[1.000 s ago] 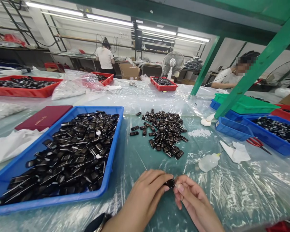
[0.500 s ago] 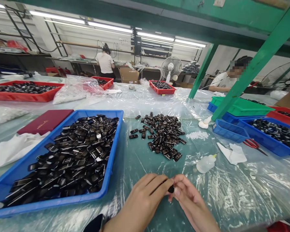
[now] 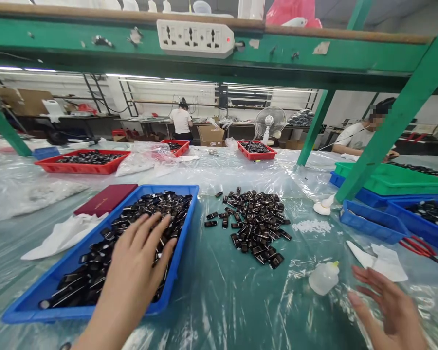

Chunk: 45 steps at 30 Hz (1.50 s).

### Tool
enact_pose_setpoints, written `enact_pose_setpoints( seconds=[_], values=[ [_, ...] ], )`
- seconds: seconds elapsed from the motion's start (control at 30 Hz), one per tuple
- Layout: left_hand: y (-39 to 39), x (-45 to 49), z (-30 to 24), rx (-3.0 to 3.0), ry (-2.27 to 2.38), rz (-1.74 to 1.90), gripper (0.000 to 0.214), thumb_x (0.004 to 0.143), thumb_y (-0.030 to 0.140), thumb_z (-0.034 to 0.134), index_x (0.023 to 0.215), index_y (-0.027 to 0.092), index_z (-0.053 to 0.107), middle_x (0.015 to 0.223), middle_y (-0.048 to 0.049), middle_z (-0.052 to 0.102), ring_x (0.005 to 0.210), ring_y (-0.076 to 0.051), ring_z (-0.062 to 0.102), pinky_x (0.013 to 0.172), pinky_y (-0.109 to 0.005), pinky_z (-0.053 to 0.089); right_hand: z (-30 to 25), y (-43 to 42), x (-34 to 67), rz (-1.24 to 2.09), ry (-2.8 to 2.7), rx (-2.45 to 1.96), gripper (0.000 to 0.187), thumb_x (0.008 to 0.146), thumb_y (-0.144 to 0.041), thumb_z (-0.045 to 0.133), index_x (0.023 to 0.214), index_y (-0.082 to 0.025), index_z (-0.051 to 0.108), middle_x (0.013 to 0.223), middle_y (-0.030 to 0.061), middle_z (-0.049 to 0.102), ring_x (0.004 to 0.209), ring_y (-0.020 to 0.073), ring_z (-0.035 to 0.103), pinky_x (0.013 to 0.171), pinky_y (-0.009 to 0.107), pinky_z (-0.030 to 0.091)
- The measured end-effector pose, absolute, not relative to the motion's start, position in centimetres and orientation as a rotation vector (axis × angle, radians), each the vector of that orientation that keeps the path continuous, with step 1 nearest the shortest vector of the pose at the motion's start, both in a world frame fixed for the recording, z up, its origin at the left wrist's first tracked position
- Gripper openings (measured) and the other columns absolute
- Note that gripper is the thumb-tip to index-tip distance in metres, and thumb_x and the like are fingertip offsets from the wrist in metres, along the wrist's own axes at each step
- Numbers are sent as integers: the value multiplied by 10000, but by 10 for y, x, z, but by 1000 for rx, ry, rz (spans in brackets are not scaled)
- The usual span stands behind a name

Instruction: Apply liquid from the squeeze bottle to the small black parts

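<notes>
My left hand (image 3: 138, 262) reaches over the blue tray (image 3: 184, 238), fingers spread flat above the heap of small black parts (image 3: 109, 248) inside it. My right hand (image 3: 387, 306) hovers at the lower right with fingers apart and nothing in them, just right of a small white squeeze bottle (image 3: 323, 278). A loose pile of the same black parts (image 3: 257, 221) lies on the plastic-covered green table (image 3: 241, 301) between the two hands, further back.
A maroon case (image 3: 105, 199) and a white cloth (image 3: 62, 233) lie left of the tray. Blue trays (image 3: 372, 223), red scissors (image 3: 419, 245), white paper (image 3: 383, 262) and a green post (image 3: 394, 121) stand right. Red trays (image 3: 82, 165), a fan (image 3: 270, 121) and two people sit behind.
Both hands were pinched together on one small black part at the near edge. They have separated: the left moved up over the blue tray, the right swung out right. The camera tilted upward.
</notes>
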<state>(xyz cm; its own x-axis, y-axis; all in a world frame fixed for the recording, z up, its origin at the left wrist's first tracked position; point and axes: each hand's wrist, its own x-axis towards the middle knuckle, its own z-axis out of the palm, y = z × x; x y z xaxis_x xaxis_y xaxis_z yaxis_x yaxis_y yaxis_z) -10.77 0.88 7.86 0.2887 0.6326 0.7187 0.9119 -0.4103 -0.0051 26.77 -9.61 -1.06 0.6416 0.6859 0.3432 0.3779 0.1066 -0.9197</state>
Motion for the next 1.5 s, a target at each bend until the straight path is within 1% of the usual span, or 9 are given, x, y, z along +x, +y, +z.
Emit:
enact_pose_setpoints(
  seconds=[0.1,0.23,0.43,0.6,0.73,0.93,1.1,1.3,1.5],
  values=[
    [0,-76,51,-2344,-1338,-771,356,1000,235,431,1308,134,580,1311,-187,622,1236,-392,553,1027,-608,438,-30,-82,270,491,-985,-1582,679,776,-618,669,1311,-251,468,1321,146,587,1231,379,541,992,518,432],
    [5,-14,17,-2670,-1329,-472,526,866,-36,403,1338,138,558,1417,-180,560,1287,-344,544,1004,-547,480,-43,-80,277,734,-970,-1664,636,774,-660,655,1238,-244,528,1288,145,642,1246,358,558,833,394,549],
    [51,18,7,-2711,-1451,-454,252,955,181,617,1202,134,617,1237,-125,644,1086,-273,648,913,-471,537,-58,-85,299,823,-954,-1654,622,767,-643,677,1246,-261,570,1320,135,632,1232,352,579,733,343,582],
    [42,11,8,-2824,-1415,-491,130,999,238,562,1011,129,631,1027,-66,653,935,-220,643,840,-420,535,-50,-84,292,905,-892,-1670,691,727,-688,679,1247,-243,583,1358,161,601,1243,379,560,739,379,587],
    [21,4,13,-3023,-1341,-525,226,1046,191,366,962,177,575,968,-80,643,895,-231,614,812,-385,504,-40,-85,289,855,-927,-1663,648,741,-655,689,1229,-240,589,1331,155,621,1242,374,557,740,375,575],
    [15,-4,24,-3266,-1425,-635,218,1070,243,259,1066,216,475,843,-14,649,709,-169,631,665,-279,491,-37,-88,287,808,-1049,-1598,535,795,-561,698,1210,-246,575,1297,144,649,1213,328,589,753,329,561],
    [12,-2,27,-3291,-1522,-681,250,1045,277,305,1019,216,546,923,-44,663,855,-207,635,755,-308,489,-36,-87,286,761,-1068,-1576,487,818,-540,689,1185,-238,582,1260,142,676,1188,309,608,755,307,554],
    [4,4,24,-3201,-1672,-671,326,963,310,429,656,209,469,604,13,494,644,-208,528,660,-307,421,-41,-88,289,741,-1036,-1582,550,796,-560,709,1219,-235,578,1234,144,678,1264,323,545,866,350,526],
    [0,4,17,-3200,-1652,-697,410,941,358,519,579,212,393,546,25,384,640,-221,482,671,-333,394,-38,-92,288,740,-966,-1578,594,777,-599,706,1222,-238,553,1254,162,669,1194,338,603,879,388,534]
  ],
)
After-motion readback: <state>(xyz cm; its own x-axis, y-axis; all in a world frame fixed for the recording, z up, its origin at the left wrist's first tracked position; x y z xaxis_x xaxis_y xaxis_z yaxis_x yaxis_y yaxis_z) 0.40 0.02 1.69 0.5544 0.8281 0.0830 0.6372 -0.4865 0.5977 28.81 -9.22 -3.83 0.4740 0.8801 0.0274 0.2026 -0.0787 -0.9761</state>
